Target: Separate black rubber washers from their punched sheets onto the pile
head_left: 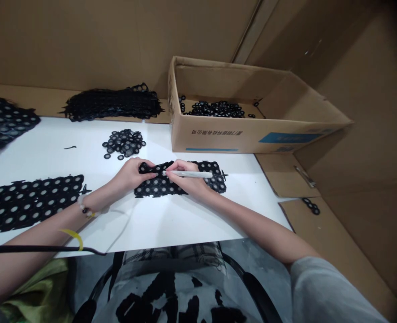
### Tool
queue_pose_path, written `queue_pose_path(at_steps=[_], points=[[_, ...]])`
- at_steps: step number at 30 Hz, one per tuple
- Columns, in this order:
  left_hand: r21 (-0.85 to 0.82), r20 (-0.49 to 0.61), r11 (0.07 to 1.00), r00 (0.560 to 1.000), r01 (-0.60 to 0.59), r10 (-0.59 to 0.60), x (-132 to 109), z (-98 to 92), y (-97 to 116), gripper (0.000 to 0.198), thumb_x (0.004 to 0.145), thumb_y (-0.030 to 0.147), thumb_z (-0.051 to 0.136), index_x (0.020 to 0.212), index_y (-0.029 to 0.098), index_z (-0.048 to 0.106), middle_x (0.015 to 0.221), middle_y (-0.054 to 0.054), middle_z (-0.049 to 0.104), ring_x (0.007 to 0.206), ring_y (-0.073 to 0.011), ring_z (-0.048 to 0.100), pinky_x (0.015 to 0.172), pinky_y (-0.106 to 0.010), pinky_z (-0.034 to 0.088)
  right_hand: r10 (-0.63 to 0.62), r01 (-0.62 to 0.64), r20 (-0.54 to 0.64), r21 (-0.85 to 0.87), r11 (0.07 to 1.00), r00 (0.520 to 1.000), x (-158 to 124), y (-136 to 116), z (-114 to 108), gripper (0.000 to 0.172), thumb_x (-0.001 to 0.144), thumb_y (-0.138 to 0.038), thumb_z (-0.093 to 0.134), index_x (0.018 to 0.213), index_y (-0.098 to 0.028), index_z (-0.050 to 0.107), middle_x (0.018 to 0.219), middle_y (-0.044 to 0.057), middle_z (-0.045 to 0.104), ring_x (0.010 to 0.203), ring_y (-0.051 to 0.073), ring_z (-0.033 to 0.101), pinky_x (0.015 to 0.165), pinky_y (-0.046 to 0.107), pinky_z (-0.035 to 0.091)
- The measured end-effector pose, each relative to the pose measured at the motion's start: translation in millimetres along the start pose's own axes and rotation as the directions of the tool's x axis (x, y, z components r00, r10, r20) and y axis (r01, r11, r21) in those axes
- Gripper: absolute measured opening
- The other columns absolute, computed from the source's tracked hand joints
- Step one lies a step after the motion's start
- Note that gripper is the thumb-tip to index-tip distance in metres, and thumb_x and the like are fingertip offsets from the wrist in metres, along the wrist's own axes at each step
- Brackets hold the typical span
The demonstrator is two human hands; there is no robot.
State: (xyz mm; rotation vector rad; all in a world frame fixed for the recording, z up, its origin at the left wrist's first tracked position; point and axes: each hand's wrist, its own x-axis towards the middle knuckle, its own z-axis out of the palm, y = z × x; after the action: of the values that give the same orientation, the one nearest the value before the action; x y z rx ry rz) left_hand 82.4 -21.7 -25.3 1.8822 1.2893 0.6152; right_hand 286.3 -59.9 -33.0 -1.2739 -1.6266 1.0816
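A black sheet of joined rings with pale round centres point(215, 183) lies on the white table in front of me. My left hand point(133, 174) is closed on its left end, thumb and fingers pinching the upper left part, which looks slightly lifted. In my right hand point(184, 176) is a slim white pen-shaped tool point(198, 174), held in a pinch. The tool lies almost level across the sheet, its left end near my left thumb. My fingers partly cover the middle of the sheet, and I cannot make out the tool's tip.
Loose black rings point(124, 142) form a pile behind my left hand. Another ring sheet point(33, 202) lies at left, and more sheets point(6, 123) behind it. A black stack of frames point(113, 104) sits at the back. The cardboard box point(215, 134) holds many rings. A cable point(44, 249) crosses front left.
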Motion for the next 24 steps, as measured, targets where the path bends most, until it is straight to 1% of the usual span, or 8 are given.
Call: queue_pose_path(at_steps=[5, 10, 12, 15, 17, 19, 21, 24], points=[[-0.067, 0.049, 0.997, 0.998, -0.023, 0.027, -1.3, 0.3, 4.9, 0.026, 0.070, 0.039, 0.070, 0.084, 0.016, 0.071, 0.084, -0.005, 0.073, 0.082, -0.0232, 0.064, 0.079, -0.034, 0.049, -0.052, 0.052, -0.003, -0.021, 0.998, 0.999, -2.1, -1.0, 6.3, 0.014, 0.081, -0.032, 0.062, 0.080, -0.018, 0.065, 0.076, 0.002, 0.068, 0.069, 0.013, 0.061, 0.065, 0.026, 0.044], [0.073, 0.021, 0.997, 1.000, -0.021, 0.019, 3.5, -12.2, 2.9, 0.038, 0.068, 0.041, 0.071, 0.099, 0.017, 0.071, 0.100, -0.007, 0.073, 0.093, -0.0256, 0.064, 0.085, -0.036, 0.049, -0.016, 0.017, -0.010, 0.044, 0.999, 1.000, 0.1, 2.5, 1.4, 0.017, 0.079, -0.035, 0.064, 0.080, -0.018, 0.064, 0.077, 0.003, 0.068, 0.069, 0.014, 0.061, 0.063, 0.026, 0.045], [0.126, 0.086, 0.992, 0.996, -0.015, 0.004, 6.9, -22.7, 1.3, 0.044, 0.066, 0.040, 0.072, 0.105, 0.020, 0.071, 0.106, -0.005, 0.072, 0.096, -0.0257, 0.064, 0.087, -0.035, 0.048, 0.018, -0.015, -0.040, 0.082, 0.996, 0.999, 1.0, 4.3, -2.0, 0.017, 0.079, -0.035, 0.064, 0.078, -0.018, 0.062, 0.072, 0.002, 0.067, 0.066, 0.014, 0.061, 0.061, 0.026, 0.045], [0.173, 0.277, 0.985, 0.960, -0.008, -0.041, 9.4, -35.8, 1.3, 0.053, 0.061, 0.036, 0.075, 0.113, 0.027, 0.069, 0.103, -0.002, 0.073, 0.094, -0.0243, 0.065, 0.082, -0.030, 0.048, 0.043, -0.043, -0.003, 0.097, 0.994, 0.999, 0.4, 4.0, -4.4, 0.016, 0.078, -0.033, 0.065, 0.077, -0.018, 0.060, 0.069, 0.002, 0.065, 0.064, 0.014, 0.061, 0.061, 0.026, 0.045], [0.221, 0.331, 0.975, 0.940, 0.004, -0.079, 8.4, -37.7, 2.9, 0.054, 0.059, 0.038, 0.076, 0.111, 0.026, 0.070, 0.097, -0.002, 0.074, 0.089, -0.0238, 0.066, 0.078, -0.028, 0.047, 0.025, -0.033, 0.083, 0.086, 0.996, 0.996, -1.6, 0.9, -4.0, 0.015, 0.078, -0.032, 0.065, 0.078, -0.017, 0.062, 0.070, 0.002, 0.066, 0.065, 0.013, 0.060, 0.061, 0.025, 0.044], [0.278, 0.294, 0.961, 0.951, 0.007, -0.092, 5.8, -34.0, 4.4, 0.053, 0.057, 0.045, 0.077, 0.105, 0.024, 0.072, 0.095, -0.003, 0.074, 0.087, -0.0244, 0.066, 0.076, -0.027, 0.046, 0.000, -0.008, 0.152, 0.056, 0.998, 0.988, -3.9, -3.2, -2.8, 0.016, 0.078, -0.033, 0.064, 0.078, -0.018, 0.064, 0.070, 0.001, 0.065, 0.064, 0.012, 0.058, 0.058, 0.024, 0.042], [0.326, 0.240, 0.945, 0.967, -0.001, -0.082, 3.1, -27.8, 4.8, 0.051, 0.056, 0.052, 0.076, 0.097, 0.022, 0.073, 0.093, -0.004, 0.074, 0.086, -0.0251, 0.065, 0.073, -0.027, 0.045, -0.006, 0.002, 0.163, 0.022, 1.000, 0.987, -5.5, -6.6, -1.6, 0.016, 0.079, -0.034, 0.064, 0.077, -0.018, 0.064, 0.067, 0.000, 0.063, 0.061, 0.011, 0.054, 0.057, 0.023, 0.039], [0.357, 0.256, 0.933, 0.965, -0.043, -0.053, 0.2, -21.3, 3.2, 0.040, 0.062, 0.055, 0.072, 0.085, 0.022, 0.074, 0.082, -0.002, 0.074, 0.078, -0.0233, 0.064, 0.068, -0.027, 0.042, 0.005, -0.004, 0.137, -0.003, 1.000, 0.991, -5.9, -8.3, -0.9, 0.016, 0.078, -0.033, 0.064, 0.075, -0.018, 0.064, 0.064, -0.001, 0.061, 0.059, 0.010, 0.052, 0.055, 0.023, 0.038]])
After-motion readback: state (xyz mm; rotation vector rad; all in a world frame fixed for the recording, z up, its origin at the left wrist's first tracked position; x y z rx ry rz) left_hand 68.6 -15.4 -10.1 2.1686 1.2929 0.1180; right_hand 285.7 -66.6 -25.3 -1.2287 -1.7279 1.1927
